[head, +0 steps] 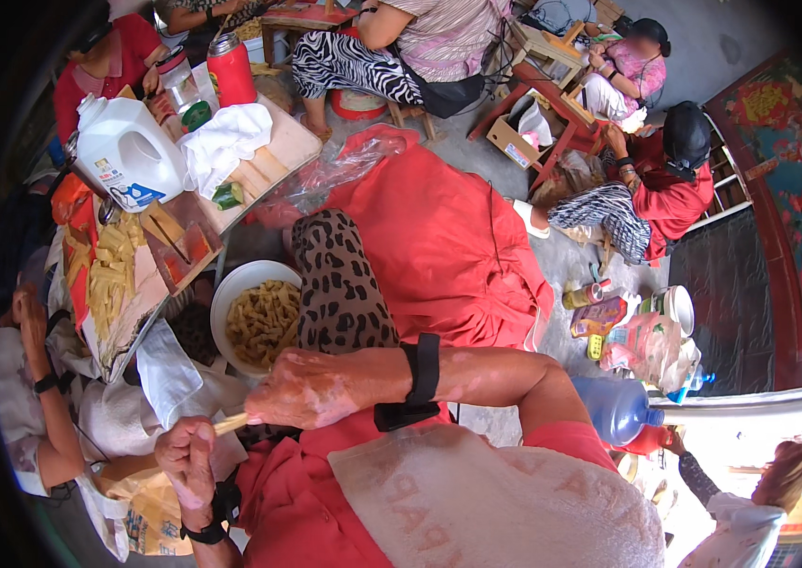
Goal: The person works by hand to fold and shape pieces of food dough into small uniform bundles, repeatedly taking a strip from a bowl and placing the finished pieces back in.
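My left hand [190, 458] and my right hand [312, 389] meet over my lap. Between them runs a short, thin pale-yellow strip [230, 424], pinched at one end by each hand. Black bands circle both wrists. Just beyond my right hand, a white bucket [220, 312] holds many pale-yellow pieces [262, 319]. Flat yellow strips [113, 266] are heaped on the corner of the low table [142, 305] to the left. A towel [486, 497] lies across my chest and lap.
On the table stand a white plastic jug [131, 153], a red flask [230, 71], a glass jar [177, 79] and a white cloth [227, 142]. A red cloth-like bundle [443, 234] fills the floor ahead. A large blue water bottle [614, 410] lies right. Several people sit around.
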Tool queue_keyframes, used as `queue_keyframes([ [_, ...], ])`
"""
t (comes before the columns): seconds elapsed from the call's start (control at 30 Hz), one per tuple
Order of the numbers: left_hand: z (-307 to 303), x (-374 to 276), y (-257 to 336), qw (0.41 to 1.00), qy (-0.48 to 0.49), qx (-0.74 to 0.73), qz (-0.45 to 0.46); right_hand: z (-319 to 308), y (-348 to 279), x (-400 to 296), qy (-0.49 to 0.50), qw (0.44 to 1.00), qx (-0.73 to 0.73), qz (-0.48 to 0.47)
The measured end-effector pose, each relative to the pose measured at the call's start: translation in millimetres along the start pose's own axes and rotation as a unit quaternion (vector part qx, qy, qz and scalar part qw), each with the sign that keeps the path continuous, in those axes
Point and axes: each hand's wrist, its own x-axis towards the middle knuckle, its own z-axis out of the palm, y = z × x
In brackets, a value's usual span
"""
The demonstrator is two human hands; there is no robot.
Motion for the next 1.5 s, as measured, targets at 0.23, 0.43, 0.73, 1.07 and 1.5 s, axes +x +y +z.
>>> queue_keyframes([
  [0.23,-29.5,48.0,-0.4,0.993,0.088,-0.021,-0.078,19.3,45.5,34.5,0.002,0.998,-0.036,0.046],
  [0.43,-24.9,91.3,-13.5,0.997,0.026,-0.06,-0.033,-7.5,78.8,53.3,-0.032,0.988,0.008,0.148],
  [0.73,-27.2,151.1,-60.2,0.992,0.046,-0.063,-0.103,-3.0,142.1,74.5,-0.019,0.972,0.091,0.216],
  [1.07,-28.1,186.8,-77.3,0.991,0.053,-0.075,-0.096,-2.4,192.3,78.5,-0.046,0.971,0.059,0.226],
  [1.5,-21.0,200.7,-93.6,0.992,0.078,-0.068,-0.077,8.3,204.7,78.4,0.002,0.958,0.128,0.256],
])
